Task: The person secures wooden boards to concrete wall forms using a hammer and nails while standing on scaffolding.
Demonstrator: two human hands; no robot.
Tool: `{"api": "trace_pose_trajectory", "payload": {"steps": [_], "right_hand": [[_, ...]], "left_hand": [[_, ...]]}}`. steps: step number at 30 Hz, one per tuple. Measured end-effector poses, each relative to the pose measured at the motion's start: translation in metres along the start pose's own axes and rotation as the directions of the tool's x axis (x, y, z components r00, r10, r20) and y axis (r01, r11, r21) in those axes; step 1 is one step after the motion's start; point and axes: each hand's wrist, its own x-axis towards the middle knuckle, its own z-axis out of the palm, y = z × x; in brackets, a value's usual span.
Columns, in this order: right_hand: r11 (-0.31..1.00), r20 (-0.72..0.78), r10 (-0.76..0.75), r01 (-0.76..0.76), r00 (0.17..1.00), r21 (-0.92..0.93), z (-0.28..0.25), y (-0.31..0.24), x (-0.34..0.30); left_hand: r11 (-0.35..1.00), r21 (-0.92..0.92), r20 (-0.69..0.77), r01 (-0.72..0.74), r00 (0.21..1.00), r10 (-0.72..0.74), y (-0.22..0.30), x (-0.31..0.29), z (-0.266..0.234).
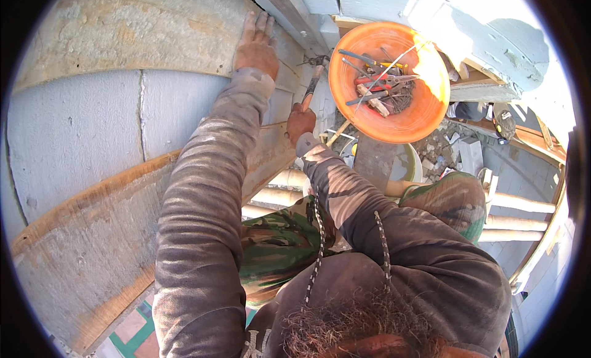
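A: Where was the hammer [313, 86] in relation to the hands?

B: The right hand [301, 122] had its fingers closed around the lower part of the handle, so most of the tool stood out beyond that fist. The left hand [257, 52] was off to the left of the hammer, a little apart from it and roughly level with its head.

A: Was the left one gripping anything?

B: No, it lay open, palm down on the upper board [141, 32] near its right end, fingers stretched away from the person.

A: Which way did the hammer point?

B: Away from the person. Its long axis ran from the fist up and slightly to the right, with the head at the far end, close to the corner of the pale blue wall [74, 130]. Whether the head touched anything, I couldn't tell.

A: And beside it?

B: Just to the right was an orange basin [425, 123] holding a jumble of tools [377, 81].
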Motion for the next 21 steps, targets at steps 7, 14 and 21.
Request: {"api": "trace_pose_trajectory", "payload": {"steps": [7, 14, 21], "right_hand": [[0.986, -0.125, -0.156, 0.147, 0.98, -0.079, 0.0, -0.007, -0.008], [0.996, -0.084, -0.063, 0.068, 0.994, 0.052, 0.0, -0.011, -0.008], [0.997, -0.075, -0.076, 0.076, 0.994, -0.008, 0.006, 0.021, 0.013]], "left_hand": [[1.0, -0.011, 0.011, 0.001, 1.0, -0.001, 0.0, 0.001, -0.001], [1.0, -0.029, 0.024, -0.004, 1.0, 0.005, -0.001, 0.001, 0.0], [1.0, -0.026, -0.032, 0.015, 0.999, -0.016, 0.001, 0.004, 0.006]]}}
